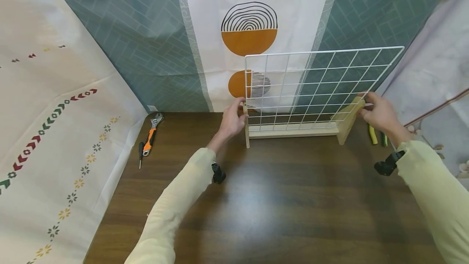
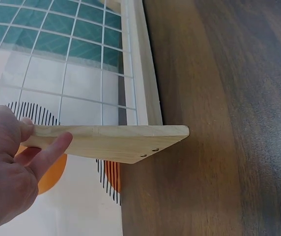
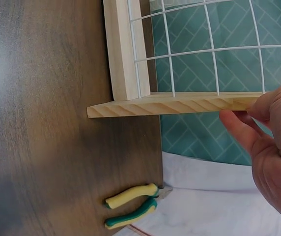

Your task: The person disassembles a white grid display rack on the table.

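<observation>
A white wire grid panel (image 1: 326,51) leans upward in a pale wooden stand near the back of the wooden surface. My left hand (image 1: 231,120) pinches the upper part of the stand's left side board (image 2: 111,140), thumb on one side and fingers on the other. Two metal screw heads (image 2: 154,149) show on that board's outer face. At the other end, my right hand (image 1: 382,115) grips the upper part of the right side board (image 3: 180,104). A wooden crossbar (image 1: 293,134) joins both boards along the grid's lower edge.
Pliers with yellow and green handles (image 3: 133,194) lie just right of the stand. Over at the left lie an orange-handled adjustable wrench (image 1: 150,137) and a small dark screwdriver (image 1: 141,150). Patterned cloths hang behind and at both sides; the teal one (image 1: 154,52) is close behind the grid.
</observation>
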A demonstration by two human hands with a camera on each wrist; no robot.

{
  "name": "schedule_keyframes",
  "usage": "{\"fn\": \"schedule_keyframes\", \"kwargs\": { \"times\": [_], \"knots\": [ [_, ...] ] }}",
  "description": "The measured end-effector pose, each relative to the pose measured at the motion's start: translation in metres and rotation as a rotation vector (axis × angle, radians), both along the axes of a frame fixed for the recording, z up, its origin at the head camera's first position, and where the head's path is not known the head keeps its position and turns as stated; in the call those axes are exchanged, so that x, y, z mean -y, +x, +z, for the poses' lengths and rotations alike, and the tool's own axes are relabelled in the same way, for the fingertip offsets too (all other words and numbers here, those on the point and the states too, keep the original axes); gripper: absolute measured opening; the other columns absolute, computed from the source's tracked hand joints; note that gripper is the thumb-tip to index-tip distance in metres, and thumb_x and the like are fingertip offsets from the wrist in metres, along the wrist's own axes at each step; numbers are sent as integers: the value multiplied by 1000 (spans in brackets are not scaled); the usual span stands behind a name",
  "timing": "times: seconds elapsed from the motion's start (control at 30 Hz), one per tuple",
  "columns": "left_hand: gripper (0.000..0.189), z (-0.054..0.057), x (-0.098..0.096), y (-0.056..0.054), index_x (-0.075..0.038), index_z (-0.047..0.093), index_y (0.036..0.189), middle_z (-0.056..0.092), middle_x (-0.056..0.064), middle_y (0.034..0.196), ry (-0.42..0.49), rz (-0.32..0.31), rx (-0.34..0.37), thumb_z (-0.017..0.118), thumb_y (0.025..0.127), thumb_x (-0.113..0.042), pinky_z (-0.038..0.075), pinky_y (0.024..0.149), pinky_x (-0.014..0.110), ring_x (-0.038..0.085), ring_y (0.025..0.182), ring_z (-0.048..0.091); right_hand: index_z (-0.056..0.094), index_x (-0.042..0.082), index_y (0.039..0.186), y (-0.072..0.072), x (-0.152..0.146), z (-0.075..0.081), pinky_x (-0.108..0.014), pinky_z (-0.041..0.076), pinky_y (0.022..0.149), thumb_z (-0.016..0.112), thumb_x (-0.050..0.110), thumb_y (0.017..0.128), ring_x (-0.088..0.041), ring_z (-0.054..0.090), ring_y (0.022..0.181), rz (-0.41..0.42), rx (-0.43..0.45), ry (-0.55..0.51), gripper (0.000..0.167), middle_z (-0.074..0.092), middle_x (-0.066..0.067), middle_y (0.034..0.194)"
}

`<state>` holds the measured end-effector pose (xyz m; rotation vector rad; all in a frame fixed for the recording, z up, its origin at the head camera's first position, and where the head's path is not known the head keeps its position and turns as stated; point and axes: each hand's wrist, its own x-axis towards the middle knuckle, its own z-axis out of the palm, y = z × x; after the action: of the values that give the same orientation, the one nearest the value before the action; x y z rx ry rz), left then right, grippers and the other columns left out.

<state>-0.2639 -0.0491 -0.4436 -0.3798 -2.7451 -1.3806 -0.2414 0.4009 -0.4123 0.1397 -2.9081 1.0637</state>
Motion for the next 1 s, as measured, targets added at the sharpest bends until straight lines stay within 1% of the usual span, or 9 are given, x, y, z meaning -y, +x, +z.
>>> {"fn": "schedule_keyframes", "kwargs": {
  "times": [0.17, 0.33, 0.43, 0.57, 0.7, 0.8, 0.87, 0.9, 1.0],
  "knots": [
    [48, 0, 2, 5, -13, 52, 136, 66, 15, 119, 6, 11, -13, 64, 93, 4, 54, 89, 38, 25, 101, 65, 41, -10, 140, 2, 3, -2, -1, 37, 60, 49, -10, 90, -60, 54, 110, 1, -18, -1, 50, 49, -39, 122],
    [49, -1, 5, 9, -14, 54, 134, 68, 15, 117, 19, 12, -39, 65, 91, 6, 55, 85, 35, 23, 97, 68, 43, -11, 136, 5, 6, -2, -1, 37, 60, 50, -11, 88, -60, 56, 107, 9, -62, 3, 48, 52, -40, 119],
    [50, -2, 8, 12, -15, 54, 134, 69, 15, 117, 22, 10, -57, 66, 91, 7, 56, 84, 35, 23, 96, 69, 44, -11, 136, 7, 8, -2, -2, 38, 60, 52, -11, 88, -60, 56, 106, 13, -68, -2, 48, 52, -41, 119],
    [50, -4, 11, 16, -15, 55, 134, 69, 13, 116, 21, 15, -67, 66, 91, 6, 57, 82, 34, 22, 94, 69, 42, -9, 138, 9, 11, -1, -3, 38, 60, 53, -11, 90, -59, 55, 108, 11, -43, -5, 50, 51, -40, 122],
    [49, -7, 15, 19, -13, 55, 134, 69, 13, 116, 25, 18, -81, 65, 91, 6, 56, 85, 34, 21, 94, 71, 40, -8, 141, 12, 14, -1, -3, 38, 60, 50, -10, 92, -58, 54, 111, 15, -21, -11, 51, 49, -39, 126],
    [49, -9, 17, 22, -12, 54, 136, 69, 13, 117, 30, 14, -87, 65, 91, 6, 56, 86, 33, 22, 94, 71, 38, -5, 144, 15, 15, -2, -5, 38, 61, 49, -8, 94, -57, 54, 113, 16, -15, 0, 51, 48, -38, 129],
    [50, -10, 19, 24, -10, 53, 137, 68, 14, 118, 23, 13, -88, 65, 91, 6, 56, 86, 33, 23, 95, 70, 38, -4, 145, 17, 16, -3, -12, 43, 66, 49, -7, 94, -58, 54, 113, 17, -12, 3, 52, 47, -37, 131],
    [50, -10, 19, 25, -9, 53, 137, 68, 14, 118, 24, 11, -88, 65, 91, 6, 56, 86, 33, 23, 96, 70, 37, -4, 146, 18, 16, -4, -13, 43, 66, 48, -7, 95, -57, 54, 113, 12, -8, 8, 52, 47, -36, 131],
    [50, -11, 21, 28, -8, 53, 136, 67, 14, 118, 29, 8, -98, 65, 91, 8, 56, 86, 33, 25, 97, 70, 37, -2, 146, 20, 18, -6, -12, 43, 66, 48, -6, 95, -57, 54, 112, 0, -10, 9, 53, 47, -35, 131]
  ]
}}
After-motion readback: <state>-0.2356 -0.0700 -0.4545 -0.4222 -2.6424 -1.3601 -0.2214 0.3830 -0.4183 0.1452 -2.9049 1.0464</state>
